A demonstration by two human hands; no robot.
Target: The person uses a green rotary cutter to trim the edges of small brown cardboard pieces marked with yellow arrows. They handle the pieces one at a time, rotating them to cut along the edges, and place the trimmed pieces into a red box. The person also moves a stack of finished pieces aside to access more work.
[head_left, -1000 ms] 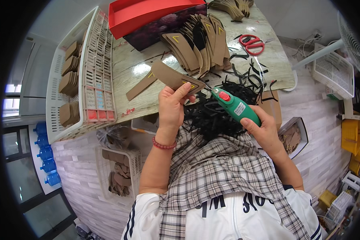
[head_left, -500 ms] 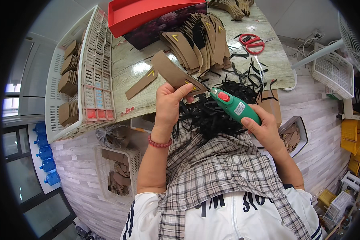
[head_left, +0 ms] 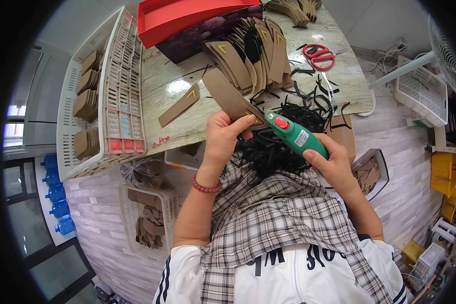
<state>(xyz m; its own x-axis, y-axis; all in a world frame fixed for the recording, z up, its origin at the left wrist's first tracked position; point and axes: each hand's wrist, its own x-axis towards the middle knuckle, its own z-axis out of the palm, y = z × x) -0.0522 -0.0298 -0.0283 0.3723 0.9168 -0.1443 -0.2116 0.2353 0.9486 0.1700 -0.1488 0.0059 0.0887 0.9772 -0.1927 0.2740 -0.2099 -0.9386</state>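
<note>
My left hand (head_left: 230, 133) pinches a brown fabric strap piece (head_left: 227, 96) with a yellow chevron by its pointed end, thumb on top. In my right hand (head_left: 333, 161) is a green handheld electric cutter (head_left: 298, 137) with a red switch. Its metal head meets or nearly meets the edge of the strap piece; exact contact is hard to tell. Below them, black fabric trimmings (head_left: 268, 152) are heaped over my lap and the table edge. Another strap piece (head_left: 180, 105) lies flat on the table to the left. Beyond my hands stands a bunch of similar pieces (head_left: 248, 55).
Red-handled scissors (head_left: 319, 57) lie at the table's right. A red box (head_left: 187, 20) sits at the back. On the left stands a white plastic basket (head_left: 121, 96) holding stacked brown pieces. A lower crate (head_left: 172, 202) is on the floor, and a fan (head_left: 448, 45) is far right.
My left hand has moved a little to the right and down, carrying the strap piece along the cutter's head. The cutter has barely shifted.
</note>
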